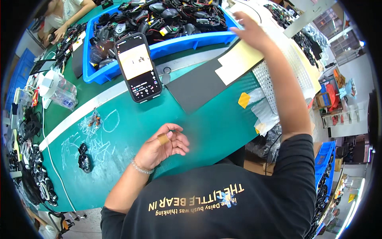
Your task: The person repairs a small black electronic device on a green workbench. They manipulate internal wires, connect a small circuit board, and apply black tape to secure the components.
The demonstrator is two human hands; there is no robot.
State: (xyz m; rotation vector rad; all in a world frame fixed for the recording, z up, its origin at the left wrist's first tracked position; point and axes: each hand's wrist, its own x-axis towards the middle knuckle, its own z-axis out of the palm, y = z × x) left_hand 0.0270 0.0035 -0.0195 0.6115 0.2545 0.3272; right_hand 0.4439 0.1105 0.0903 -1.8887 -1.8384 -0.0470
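Observation:
My left hand (165, 144) hovers over the green tabletop (207, 131), its fingers loosely curled and apart, holding nothing. A tan bandage wraps its thumb, and a beaded bracelet circles the wrist. At the far right, my right hand (250, 32) reaches to the right end of a blue tray (195, 41), fingers spread with nothing in them. Heaped in that tray are black plastic housings (159, 16) with wires. Against its front leans a lit smartphone (137, 67). Pale yellow paper (240, 61) lies on a dark grey sheet (195, 89) below my right hand.
On the left stand a clear plastic bottle (59, 89), a black cable bundle (84, 159) and small parts (94, 120) near white scribbles. Black cables (38, 175) pile along the left edge. A perforated white sheet (274, 87) lies by my right forearm. Another person's arm (73, 20) works at far left.

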